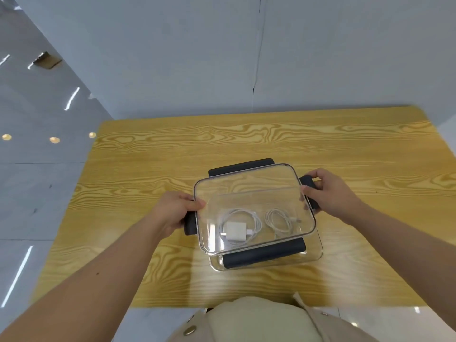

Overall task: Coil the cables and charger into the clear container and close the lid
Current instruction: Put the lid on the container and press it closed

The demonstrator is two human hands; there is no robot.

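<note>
While hands (172,213) grip, lid (246,183) overhangs container (315,255).

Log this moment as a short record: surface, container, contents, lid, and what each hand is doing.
surface: wooden table
container: clear container, standing on the table
contents: white charger with a coiled cable; second coiled cable beside it
lid: clear lid with dark clips, held over the container, askew, not latched
left hand: grips the lid's left edge
right hand: grips the lid's right edge
</note>
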